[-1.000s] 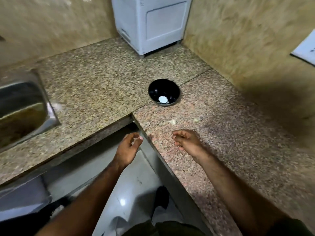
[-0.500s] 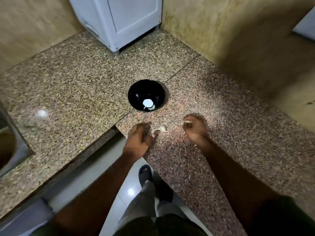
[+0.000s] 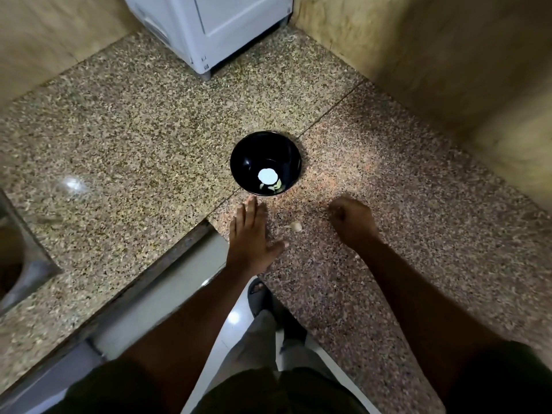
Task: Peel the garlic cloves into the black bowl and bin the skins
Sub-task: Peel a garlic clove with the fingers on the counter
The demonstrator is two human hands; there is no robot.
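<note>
Looking down, we are seeing our two hands lying apart on the speckled counter [image 3: 418, 234], with a single clove [image 3: 295, 226] sitting on the stone between them. Our left hand [image 3: 252, 237] is lying flat with its fingers straight and its thumb spread toward the clove, not touching it. Our right hand [image 3: 352, 224] is resting knuckles up with its fingers curled under; a pale scrap is showing at its fingertips, but we cannot tell whether the hand is pinching it. The bowl [image 3: 265, 144] is standing just beyond our left fingertips, near the seam where two slabs are meeting, and it is holding a few pale pieces beside a bright reflection of the light. A small pale bit [image 3: 357, 256] is lying by our right wrist. A white appliance [image 3: 215, 22] is standing in the far corner, and a steel sink [image 3: 18, 264] is showing at the left edge.
</note>
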